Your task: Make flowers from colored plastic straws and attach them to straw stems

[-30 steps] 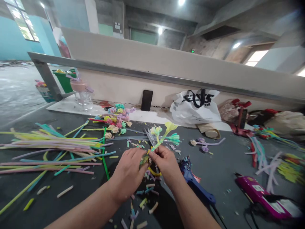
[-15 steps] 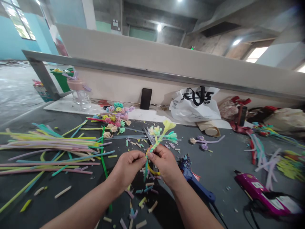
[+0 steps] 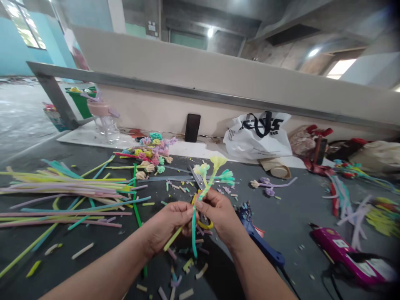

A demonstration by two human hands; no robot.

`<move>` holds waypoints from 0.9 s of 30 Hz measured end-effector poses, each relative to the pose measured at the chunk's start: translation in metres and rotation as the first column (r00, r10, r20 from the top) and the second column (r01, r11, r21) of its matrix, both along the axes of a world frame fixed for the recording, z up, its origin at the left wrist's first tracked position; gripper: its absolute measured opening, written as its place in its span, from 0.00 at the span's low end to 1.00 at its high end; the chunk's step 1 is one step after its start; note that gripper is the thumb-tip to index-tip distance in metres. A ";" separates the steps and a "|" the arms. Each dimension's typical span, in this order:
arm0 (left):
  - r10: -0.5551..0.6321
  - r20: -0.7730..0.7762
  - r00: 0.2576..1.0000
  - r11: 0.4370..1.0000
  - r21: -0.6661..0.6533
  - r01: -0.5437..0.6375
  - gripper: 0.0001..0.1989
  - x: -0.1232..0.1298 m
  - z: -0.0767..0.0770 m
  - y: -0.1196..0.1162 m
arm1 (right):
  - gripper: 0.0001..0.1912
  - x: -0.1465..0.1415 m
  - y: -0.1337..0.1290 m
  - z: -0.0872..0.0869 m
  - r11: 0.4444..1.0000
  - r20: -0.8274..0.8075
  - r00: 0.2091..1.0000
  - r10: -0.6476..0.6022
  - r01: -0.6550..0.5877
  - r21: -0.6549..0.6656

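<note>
A pipe-cleaner flower sprig (image 3: 208,185) with yellow, pale and turquoise heads is held upright between my hands over the dark table. My right hand (image 3: 220,212) is closed in a pinch on its twisted stem. My left hand (image 3: 175,218) pinches the stem just below, with a yellow-green end sticking out under the fingers. A loose turquoise end (image 3: 194,237) hangs down between the hands. Behind the sprig lie scissors (image 3: 196,180), blades pointing away and their yellow handle partly hidden by my right hand.
Many loose pipe cleaners (image 3: 68,187) lie at the left, finished flowers (image 3: 153,152) behind them. Cut scraps litter the middle. A blue glue gun (image 3: 261,241) and magenta device (image 3: 346,254) with cords lie right. A phone (image 3: 192,128) and white bag (image 3: 258,135) stand at the back.
The turquoise end now hangs longer and separate, and the yellow-green end has come out toward the lower left by my left hand. The flower heads have tilted more upright.
</note>
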State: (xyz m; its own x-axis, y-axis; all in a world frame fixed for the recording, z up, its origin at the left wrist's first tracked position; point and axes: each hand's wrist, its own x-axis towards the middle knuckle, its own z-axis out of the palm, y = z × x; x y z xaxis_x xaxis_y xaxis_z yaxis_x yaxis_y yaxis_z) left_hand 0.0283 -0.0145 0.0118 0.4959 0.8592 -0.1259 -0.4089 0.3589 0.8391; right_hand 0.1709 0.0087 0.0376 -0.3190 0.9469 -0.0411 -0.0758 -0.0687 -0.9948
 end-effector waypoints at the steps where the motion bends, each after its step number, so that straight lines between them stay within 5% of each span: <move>1: 0.115 -0.147 0.982 0.989 0.112 -0.099 0.14 -0.002 0.002 0.001 | 0.10 0.001 0.001 -0.001 0.999 0.060 0.997 -0.043 0.041 0.027; 2: 0.260 -0.282 0.924 0.946 0.267 -0.185 0.13 -0.004 0.004 0.002 | 0.10 0.002 0.002 -0.002 0.995 0.113 0.990 -0.085 0.079 0.056; 4: 0.562 -0.428 0.708 0.751 0.622 -0.221 0.13 -0.007 0.007 0.001 | 0.09 0.003 0.004 -0.004 0.985 0.190 0.970 -0.152 0.132 0.111; 7: 0.819 -0.386 0.426 0.420 0.907 0.014 0.15 -0.007 0.008 -0.003 | 0.09 0.003 0.006 -0.005 0.972 0.251 0.948 -0.195 0.154 0.175; 9: 0.858 -0.354 0.372 0.323 0.935 0.146 0.10 -0.004 0.006 -0.006 | 0.10 0.001 0.005 -0.003 0.967 0.276 0.939 -0.205 0.149 0.209; 11: 0.870 -0.344 0.352 0.291 0.937 0.195 0.05 -0.002 0.004 -0.008 | 0.10 -0.001 0.005 -0.002 0.968 0.288 0.937 -0.198 0.140 0.210; 17: 0.823 -0.412 0.391 0.328 0.907 0.266 0.09 -0.005 0.005 -0.011 | 0.09 -0.002 0.005 -0.004 0.975 0.305 0.935 -0.179 0.127 0.184; 21: 0.783 -0.434 0.446 0.397 0.900 0.179 0.11 -0.007 0.004 -0.010 | 0.07 -0.001 0.006 -0.003 0.971 0.308 0.934 -0.182 0.122 0.204; 24: 0.725 -0.461 0.512 0.518 0.855 0.036 0.11 -0.004 0.006 -0.008 | 0.06 -0.002 0.004 0.001 0.974 0.272 0.949 -0.160 0.107 0.200; 27: 0.590 -0.512 0.624 0.741 0.651 -0.167 0.13 -0.001 0.013 -0.006 | 0.06 -0.002 0.001 0.004 0.987 0.199 0.974 -0.109 0.081 0.140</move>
